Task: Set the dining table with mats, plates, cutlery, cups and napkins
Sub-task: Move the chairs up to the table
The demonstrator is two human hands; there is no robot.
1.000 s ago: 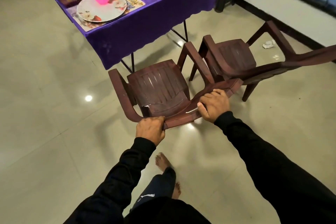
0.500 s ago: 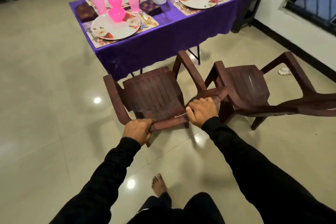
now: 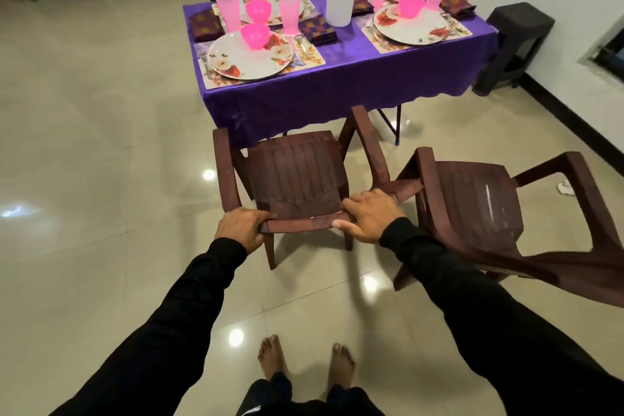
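Chair: you are sliding the brown chair [image 3: 297, 176] closer to the worktop [image 3: 354, 78], now squarer under its near edge
Hands: left hand [image 3: 241, 228] and right hand [image 3: 368, 218] are both curling round the chair's backrest top
Setting: plates [image 3: 250, 56], cups [image 3: 290, 13] and mats are lying at upper centre, seemingly complete

A second brown chair [image 3: 479, 209] stands beside a dark stool [image 3: 513, 40] near the wall, with a white plant pot [image 3: 340, 8] mid-table.

Laid purple table [image 3: 337, 88], floral plates [image 3: 250, 59]
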